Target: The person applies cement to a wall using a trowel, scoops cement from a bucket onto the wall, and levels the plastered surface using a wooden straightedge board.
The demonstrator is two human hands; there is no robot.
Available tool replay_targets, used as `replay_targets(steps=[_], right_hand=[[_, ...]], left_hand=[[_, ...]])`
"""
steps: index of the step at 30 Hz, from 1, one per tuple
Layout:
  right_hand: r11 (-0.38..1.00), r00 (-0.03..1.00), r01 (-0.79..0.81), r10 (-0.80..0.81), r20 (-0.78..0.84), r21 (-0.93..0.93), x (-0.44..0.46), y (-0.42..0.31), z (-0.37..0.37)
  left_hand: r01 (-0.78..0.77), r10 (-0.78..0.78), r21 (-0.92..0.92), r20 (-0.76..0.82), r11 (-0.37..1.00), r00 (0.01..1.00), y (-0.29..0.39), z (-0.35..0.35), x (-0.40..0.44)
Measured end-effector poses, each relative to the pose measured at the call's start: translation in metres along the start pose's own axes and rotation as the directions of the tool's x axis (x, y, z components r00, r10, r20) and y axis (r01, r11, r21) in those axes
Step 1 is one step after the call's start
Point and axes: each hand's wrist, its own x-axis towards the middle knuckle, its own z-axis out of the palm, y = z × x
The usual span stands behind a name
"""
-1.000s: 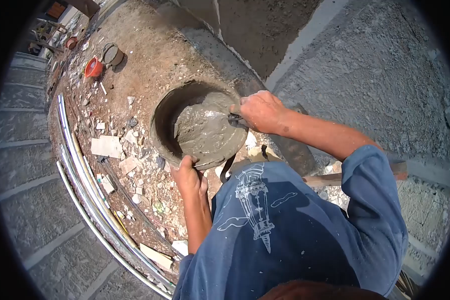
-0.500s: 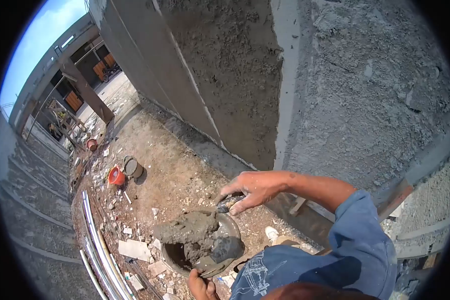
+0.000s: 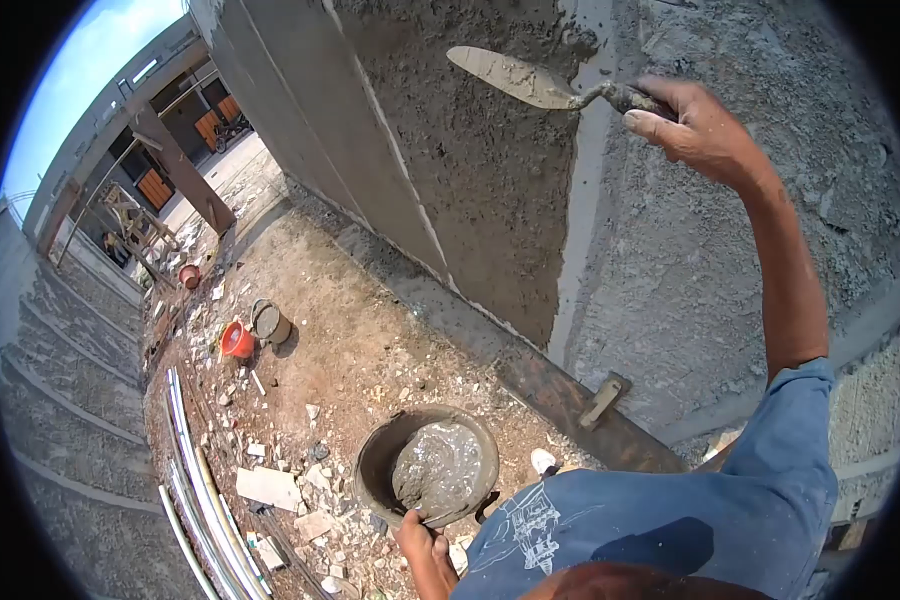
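My right hand [image 3: 692, 130] is closed round the handle of a pointed trowel [image 3: 518, 80], raised in front of the wall. Some mortar clings to its blade. Below, my left hand [image 3: 424, 545] grips the near rim of a round dark bucket [image 3: 369, 474]. Wet grey mortar [image 3: 438, 470] lies in the bottom of this bucket. Behind the trowel blade is a section of wall covered in fresh, rough, dark mortar [image 3: 480, 190], bordered by a pale strip [image 3: 582, 215].
A rough grey wall face [image 3: 700, 270] stands at right, with a plank [image 3: 570, 395] along its foot. Several long pipes [image 3: 205, 490] lie at lower left among rubble. An orange bucket [image 3: 237, 342] and a grey bucket [image 3: 270, 322] stand farther off on the dirt.
My right hand has swung the trowel up from the bucket to the wall. The heaped mortar above the bucket is gone from there, and fresh mortar shows near the strip's top. The left hand stays at the rim.
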Motion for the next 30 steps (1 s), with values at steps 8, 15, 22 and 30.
replay_targets(steps=[8,15,22,30], right_hand=[[0.836,0.75,0.543,-0.441,0.493,-0.078,-0.156,-0.092,0.218],[0.857,0.517,0.438,-0.486,0.704,0.271,-0.218,-0.164,0.253],[0.895,0.555,0.295,-0.446,0.702,0.335,-0.221,-0.186,0.257],[0.55,0.466,0.135,-0.769,0.437,0.824,-0.131,-0.168,0.214]], left_hand=[[-0.111,0.136,-0.11,0.26,0.988,0.956,0.011,0.016,-0.024],[-0.331,0.357,-0.137,0.288,0.934,0.889,0.008,-0.02,-0.013],[-0.252,0.309,-0.219,0.282,0.943,0.909,0.042,-0.063,-0.033],[-0.134,0.134,-0.18,-0.014,0.974,0.991,0.028,-0.087,-0.038]])
